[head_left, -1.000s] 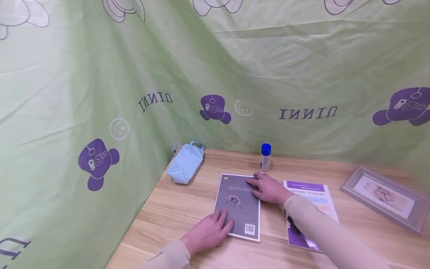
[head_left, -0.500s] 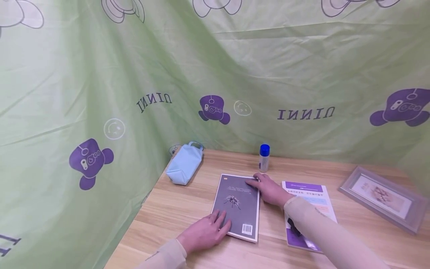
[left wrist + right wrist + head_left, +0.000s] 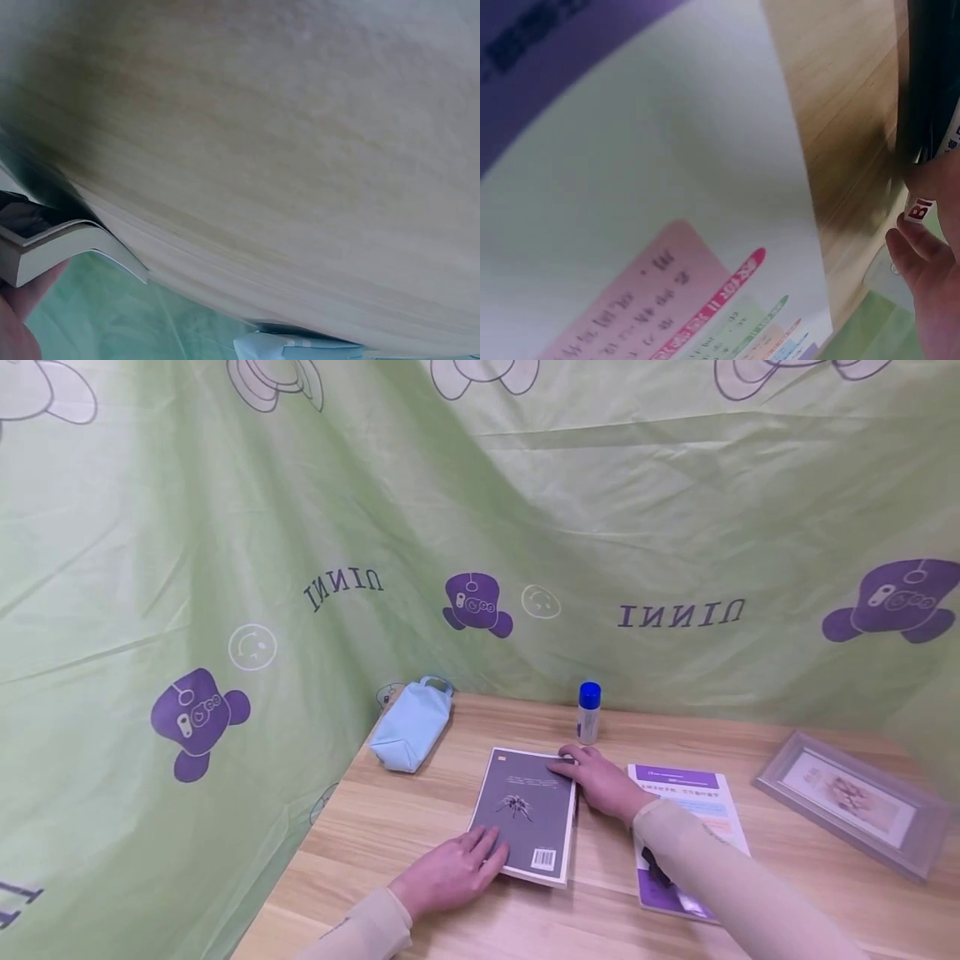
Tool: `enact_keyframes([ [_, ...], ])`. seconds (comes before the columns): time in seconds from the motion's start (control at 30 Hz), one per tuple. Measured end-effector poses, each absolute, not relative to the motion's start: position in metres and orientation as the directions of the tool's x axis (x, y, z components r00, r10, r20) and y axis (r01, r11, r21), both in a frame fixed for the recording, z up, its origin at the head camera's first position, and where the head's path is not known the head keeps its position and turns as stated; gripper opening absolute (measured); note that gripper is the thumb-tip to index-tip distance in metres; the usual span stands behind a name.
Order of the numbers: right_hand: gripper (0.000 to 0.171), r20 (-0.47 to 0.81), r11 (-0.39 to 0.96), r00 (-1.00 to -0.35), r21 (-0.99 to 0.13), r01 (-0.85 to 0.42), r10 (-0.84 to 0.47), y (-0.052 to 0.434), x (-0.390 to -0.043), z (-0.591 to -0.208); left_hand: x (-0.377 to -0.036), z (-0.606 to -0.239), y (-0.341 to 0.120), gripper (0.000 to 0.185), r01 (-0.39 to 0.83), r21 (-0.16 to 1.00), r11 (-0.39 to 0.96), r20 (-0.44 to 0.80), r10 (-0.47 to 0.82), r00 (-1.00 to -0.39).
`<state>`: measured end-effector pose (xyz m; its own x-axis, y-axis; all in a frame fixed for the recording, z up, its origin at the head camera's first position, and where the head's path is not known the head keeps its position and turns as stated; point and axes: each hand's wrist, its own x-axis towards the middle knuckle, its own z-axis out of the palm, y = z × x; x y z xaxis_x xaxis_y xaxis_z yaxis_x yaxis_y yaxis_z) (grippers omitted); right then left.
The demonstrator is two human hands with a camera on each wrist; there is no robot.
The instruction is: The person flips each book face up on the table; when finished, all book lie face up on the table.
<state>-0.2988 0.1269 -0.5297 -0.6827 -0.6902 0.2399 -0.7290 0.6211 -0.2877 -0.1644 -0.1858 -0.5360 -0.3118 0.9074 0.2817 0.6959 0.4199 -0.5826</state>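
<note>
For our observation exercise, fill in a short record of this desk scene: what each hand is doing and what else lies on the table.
left hand: fingers rest flat on the near left corner of the grey book
right hand: rests on the book's far right corner
book: lies flat, barcode side up
right of book: purple and white booklet, under the right sleeve
behind book: blue-capped bottle, upright
far left: light blue pouch
far right: picture frame, lying flat
surface: wooden table

We wear long, close-fitting pale beige sleeves down to each wrist; the left hand point(image 3: 448, 875) and right hand point(image 3: 600, 779) are bare.
</note>
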Motion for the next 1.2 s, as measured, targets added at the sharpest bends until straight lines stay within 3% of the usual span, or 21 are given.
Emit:
enact_keyframes([
  [0.2,0.055,0.239,0.626,-0.667,-0.230,-0.745,-0.705,0.124,-0.298,-0.525,-0.163,-0.535,-0.187,0.050,0.692,-0.560,0.456,0.301,0.890,-0.343],
  [0.37,0.050,0.265,0.612,-0.653,-0.228,-0.757,-0.709,0.126,-0.299,-0.526,-0.162,-0.531,-0.191,0.028,0.716,-0.508,0.479,0.308,0.877,-0.369],
  [0.57,0.048,0.285,0.607,-0.655,-0.246,-0.756,-0.700,0.129,-0.298,-0.526,-0.163,-0.526,-0.194,0.052,0.738,-0.450,0.504,0.341,0.860,-0.380],
  [0.9,0.048,0.330,0.586,-0.618,-0.203,-0.785,-0.713,0.132,-0.295,-0.527,-0.163,-0.520,-0.203,0.045,0.760,-0.340,0.554,0.413,0.814,-0.409],
  [1.2,0.049,0.370,0.579,-0.599,-0.177,-0.796,-0.710,0.133,-0.291,-0.527,-0.160,-0.515,-0.204,0.037,0.771,-0.308,0.558,0.457,0.797,-0.395],
])
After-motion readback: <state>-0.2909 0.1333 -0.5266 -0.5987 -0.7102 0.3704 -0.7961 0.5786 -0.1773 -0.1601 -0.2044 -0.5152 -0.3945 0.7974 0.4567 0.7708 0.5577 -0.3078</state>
